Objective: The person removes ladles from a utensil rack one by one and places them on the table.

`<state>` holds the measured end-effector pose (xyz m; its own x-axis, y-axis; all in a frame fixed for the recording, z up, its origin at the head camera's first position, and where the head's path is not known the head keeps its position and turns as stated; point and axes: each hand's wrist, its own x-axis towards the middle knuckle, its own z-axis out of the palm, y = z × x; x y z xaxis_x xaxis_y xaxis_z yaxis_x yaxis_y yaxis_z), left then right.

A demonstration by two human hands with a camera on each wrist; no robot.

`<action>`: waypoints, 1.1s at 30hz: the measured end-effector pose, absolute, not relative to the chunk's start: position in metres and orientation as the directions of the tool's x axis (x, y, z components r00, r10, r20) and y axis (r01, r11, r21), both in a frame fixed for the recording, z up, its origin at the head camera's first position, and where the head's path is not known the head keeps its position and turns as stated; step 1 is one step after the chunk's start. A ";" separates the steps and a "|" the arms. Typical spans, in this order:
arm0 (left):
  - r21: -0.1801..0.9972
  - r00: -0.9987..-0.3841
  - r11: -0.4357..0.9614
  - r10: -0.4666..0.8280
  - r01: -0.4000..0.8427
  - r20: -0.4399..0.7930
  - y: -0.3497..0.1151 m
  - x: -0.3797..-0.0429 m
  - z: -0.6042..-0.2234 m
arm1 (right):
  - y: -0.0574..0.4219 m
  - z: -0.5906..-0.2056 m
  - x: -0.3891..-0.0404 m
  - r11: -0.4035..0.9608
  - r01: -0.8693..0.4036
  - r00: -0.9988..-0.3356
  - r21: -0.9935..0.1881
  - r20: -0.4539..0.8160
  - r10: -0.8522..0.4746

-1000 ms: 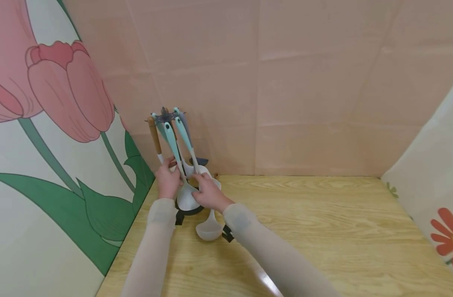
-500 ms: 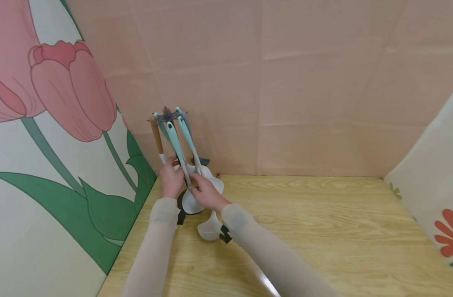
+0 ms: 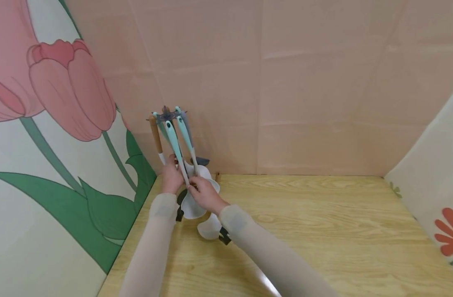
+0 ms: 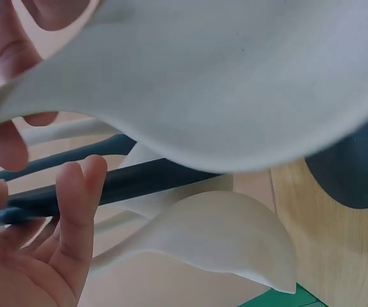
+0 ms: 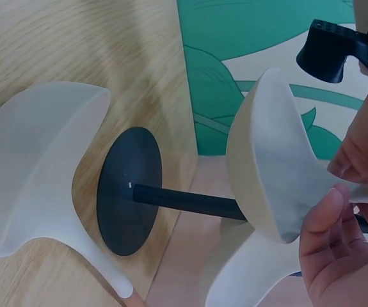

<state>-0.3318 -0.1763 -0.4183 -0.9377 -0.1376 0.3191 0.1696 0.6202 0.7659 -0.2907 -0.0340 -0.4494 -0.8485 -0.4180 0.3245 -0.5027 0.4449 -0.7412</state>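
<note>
In the head view my left hand point(image 3: 171, 177) reaches in among the hanging utensils. Its fingers curl round the dark pole point(image 4: 164, 179) of the utensil rack in the left wrist view. My right hand point(image 3: 207, 194) pinches the neck of a ladle with a turquoise handle point(image 3: 173, 138) and a pale bowl point(image 5: 267, 160). That ladle's handle top is at the rack's hook ring point(image 3: 167, 115). Another turquoise-handled utensil point(image 3: 184, 130) and a wooden-handled one point(image 3: 156, 134) hang beside it. The pole rises from a round black base point(image 5: 129, 192).
A pale ladle point(image 3: 209, 227) with a wooden handle lies on the wood-grain table point(image 3: 304, 222), in front of the rack. Behind stands a pinkish wall point(image 3: 304, 103); a tulip-printed panel point(image 3: 74, 95) is close on the left. A dark utensil head point(image 3: 201, 161) hangs at the back.
The ladle's bowl has shifted slightly right and down, and its neck now lies in my right fingers. My left hand has stayed at the pole.
</note>
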 end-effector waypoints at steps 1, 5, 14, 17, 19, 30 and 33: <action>0.768 -0.937 0.617 -0.136 0.174 0.321 -0.176 -0.333 -0.419 | -0.033 -0.450 -0.290 0.447 -0.508 -0.846 -0.737 0.328 -0.420; 0.776 -0.935 0.603 -0.135 0.185 0.329 -0.176 -0.336 -0.421 | -0.032 -0.449 -0.289 0.450 -0.511 -0.845 -0.733 0.330 -0.422; 0.797 -0.933 0.562 -0.114 0.221 0.340 -0.175 -0.342 -0.417 | -0.031 -0.445 -0.286 0.453 -0.540 -0.828 -0.709 0.354 -0.434; 0.790 -0.928 0.564 -0.103 0.242 0.358 -0.174 -0.343 -0.412 | -0.030 -0.445 -0.286 0.451 -0.543 -0.827 -0.709 0.357 -0.435; 0.779 -0.928 0.579 -0.095 0.242 0.359 -0.174 -0.344 -0.409 | -0.029 -0.445 -0.286 0.451 -0.536 -0.830 -0.713 0.350 -0.434; 0.829 -0.965 0.541 -0.107 0.144 0.238 -0.173 -0.349 -0.409 | -0.029 -0.446 -0.287 0.443 -0.511 -0.842 -0.737 0.323 -0.432; 0.858 -0.972 0.498 -0.113 0.125 0.208 -0.172 -0.350 -0.410 | -0.030 -0.446 -0.287 0.443 -0.514 -0.841 -0.735 0.330 -0.428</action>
<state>-0.3496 -0.1724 -0.4100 -0.9716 -0.1131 0.2076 0.1253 0.4985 0.8578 -0.2873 -0.0305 -0.4465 -0.8413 -0.4282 0.3299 -0.5137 0.4434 -0.7346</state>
